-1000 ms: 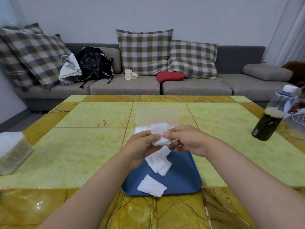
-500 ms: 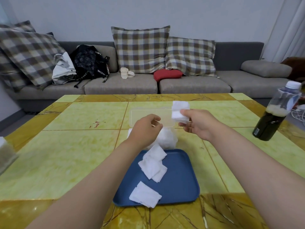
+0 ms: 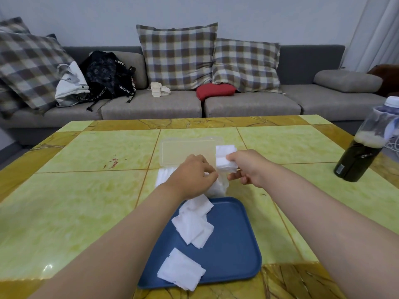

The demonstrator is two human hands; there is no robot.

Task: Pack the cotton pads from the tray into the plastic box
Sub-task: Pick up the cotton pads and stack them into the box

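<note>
A blue tray (image 3: 233,251) lies near the table's front edge with several white cotton pads (image 3: 193,223) on it, one more pile (image 3: 180,269) at its front left corner. Beyond it stands the clear plastic box (image 3: 164,175), its open lid (image 3: 190,151) lying flat behind. My right hand (image 3: 248,167) pinches a small stack of cotton pads (image 3: 225,158) above the box's right end. My left hand (image 3: 194,175) reaches over the box with fingers curled at the pads inside; what it grips is hidden.
A dark bottle (image 3: 364,147) with a white cap stands at the table's right edge. A grey sofa (image 3: 151,104) with checked cushions and bags runs behind the yellow-green table (image 3: 75,190).
My right hand has lowered the stack of pads toward the box's right end. My left hand stays over the box, shifted slightly forward.
</note>
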